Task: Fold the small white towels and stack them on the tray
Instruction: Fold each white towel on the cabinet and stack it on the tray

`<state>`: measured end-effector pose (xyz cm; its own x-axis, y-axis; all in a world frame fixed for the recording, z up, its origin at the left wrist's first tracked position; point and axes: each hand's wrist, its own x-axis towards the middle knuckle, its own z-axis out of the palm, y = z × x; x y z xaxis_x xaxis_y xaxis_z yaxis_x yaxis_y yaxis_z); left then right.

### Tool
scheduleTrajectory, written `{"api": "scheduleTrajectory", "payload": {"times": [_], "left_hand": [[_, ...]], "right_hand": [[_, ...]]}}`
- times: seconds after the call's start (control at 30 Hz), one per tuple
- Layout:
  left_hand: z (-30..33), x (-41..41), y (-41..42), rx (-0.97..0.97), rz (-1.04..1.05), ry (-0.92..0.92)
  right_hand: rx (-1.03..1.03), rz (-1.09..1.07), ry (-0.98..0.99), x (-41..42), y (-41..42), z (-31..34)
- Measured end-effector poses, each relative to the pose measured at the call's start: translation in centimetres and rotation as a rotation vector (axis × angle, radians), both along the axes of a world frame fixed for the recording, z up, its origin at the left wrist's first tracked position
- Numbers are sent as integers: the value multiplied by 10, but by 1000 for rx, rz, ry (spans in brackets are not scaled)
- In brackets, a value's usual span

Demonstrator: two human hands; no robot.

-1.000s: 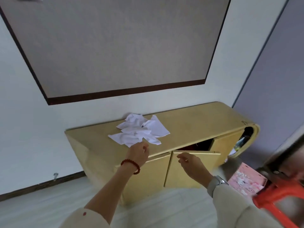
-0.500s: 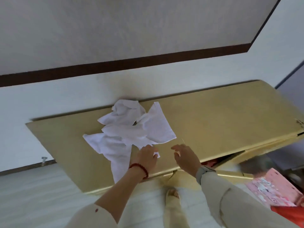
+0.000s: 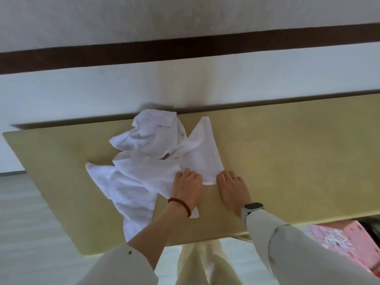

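Towels (image 3: 144, 161): soft, light, limp; take one by its corners. Left hand (image 3: 187, 186) and right hand (image 3: 232, 188) rest at frame centre, fingers curled on cloth edges.

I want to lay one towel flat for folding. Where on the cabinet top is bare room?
Free: the cabinet top right of the right hand, and a narrower strip at its left end. Crowded: the middle, where the towels lie heaped beside the left hand.
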<state>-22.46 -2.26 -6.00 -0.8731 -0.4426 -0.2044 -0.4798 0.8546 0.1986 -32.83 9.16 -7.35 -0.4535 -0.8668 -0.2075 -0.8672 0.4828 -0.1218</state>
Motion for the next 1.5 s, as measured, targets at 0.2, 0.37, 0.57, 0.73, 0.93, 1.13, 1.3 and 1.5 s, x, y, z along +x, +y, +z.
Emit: {"api": "scheduleTrajectory", "payload": {"times": [0.2, 0.37, 0.57, 0.73, 0.93, 1.13, 1.3, 1.5], "left_hand": [[56, -50, -31, 285, 89, 205], [112, -86, -58, 386, 62, 318], [160, -130, -65, 472, 40, 316], [186, -162, -53, 330, 81, 260], [219, -190, -18, 143, 318, 560], [213, -169, 26, 17, 338, 631], [144, -131, 65, 159, 281, 330], [74, -112, 90, 436, 246, -116]], "right_hand": [[-386, -477, -173, -42, -22, 68], [-681, -575, -171, -100, -16, 128], [-721, -578, -152, -155, 22, 178], [-643, -489, -139, -205, 60, 196], [-857, -356, -89, -251, 71, 226], [-933, -233, -196, -261, 112, 215], [-585, -226, -350, -245, 164, 132], [-173, -295, -501, -219, 198, 65]]}}
